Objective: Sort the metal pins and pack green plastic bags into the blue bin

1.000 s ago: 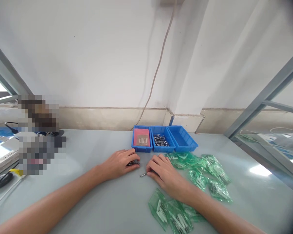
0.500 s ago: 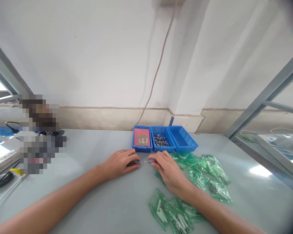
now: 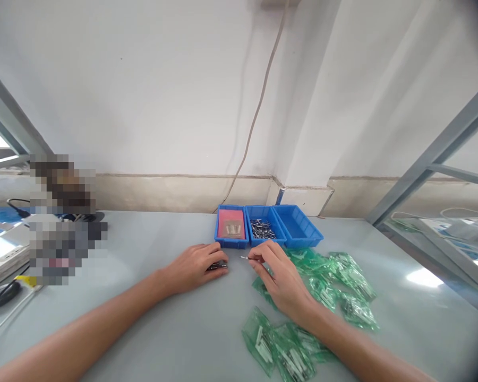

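My left hand (image 3: 199, 267) rests on the grey tabletop, its fingers curled round several small dark metal pins (image 3: 218, 265) whose ends show between thumb and fingers. To its right, my right hand (image 3: 276, 273) pinches one thin metal pin (image 3: 244, 258) between thumb and forefinger. That pin points left, toward the left hand, with a gap between them. Just beyond the hands, a blue bin (image 3: 286, 243) holds a heap of similar metal pins (image 3: 262, 228). Its exact kind is too small to make out.
A blue bin (image 3: 217, 241) at the left carries a red sheet (image 3: 223, 216) and a small clear bag. Another blue bin (image 3: 297, 223) stands at the right. Green plastic bags (image 3: 322, 289) of parts lie beside and under my right forearm. A person sits far left near cables.
My right hand has drawn slightly up and to the right with the pin, its fingers more bent. My left hand has stayed in place.
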Demonstrator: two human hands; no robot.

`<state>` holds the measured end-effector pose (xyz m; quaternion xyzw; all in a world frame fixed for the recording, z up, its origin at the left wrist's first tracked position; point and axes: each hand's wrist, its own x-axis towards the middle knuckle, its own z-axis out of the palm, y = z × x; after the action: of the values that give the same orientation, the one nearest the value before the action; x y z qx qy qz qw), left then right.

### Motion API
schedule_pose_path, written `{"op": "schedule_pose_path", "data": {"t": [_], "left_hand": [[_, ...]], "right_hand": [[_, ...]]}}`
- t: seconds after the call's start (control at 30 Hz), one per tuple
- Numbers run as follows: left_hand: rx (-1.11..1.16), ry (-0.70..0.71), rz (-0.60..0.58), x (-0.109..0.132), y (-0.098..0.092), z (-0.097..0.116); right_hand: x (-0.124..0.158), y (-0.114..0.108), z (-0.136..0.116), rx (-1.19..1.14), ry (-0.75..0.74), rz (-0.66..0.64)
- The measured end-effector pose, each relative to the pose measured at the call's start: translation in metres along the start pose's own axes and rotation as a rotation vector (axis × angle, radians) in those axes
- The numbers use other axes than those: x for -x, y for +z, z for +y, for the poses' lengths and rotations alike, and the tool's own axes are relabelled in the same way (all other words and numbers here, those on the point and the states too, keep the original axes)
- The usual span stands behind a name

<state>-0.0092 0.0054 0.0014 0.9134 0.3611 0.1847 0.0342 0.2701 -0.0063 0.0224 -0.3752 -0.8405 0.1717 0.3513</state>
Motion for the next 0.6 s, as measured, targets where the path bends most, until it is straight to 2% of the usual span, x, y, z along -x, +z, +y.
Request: {"op": "schedule_pose_path", "data": {"t": [0.6], "left_hand": [[-0.016,-0.019,-0.036,0.0002,-0.0005,0.0002]], "right_hand": [[0.0002,0.0009,0.0003,0.01,-0.018,-0.006]]}}
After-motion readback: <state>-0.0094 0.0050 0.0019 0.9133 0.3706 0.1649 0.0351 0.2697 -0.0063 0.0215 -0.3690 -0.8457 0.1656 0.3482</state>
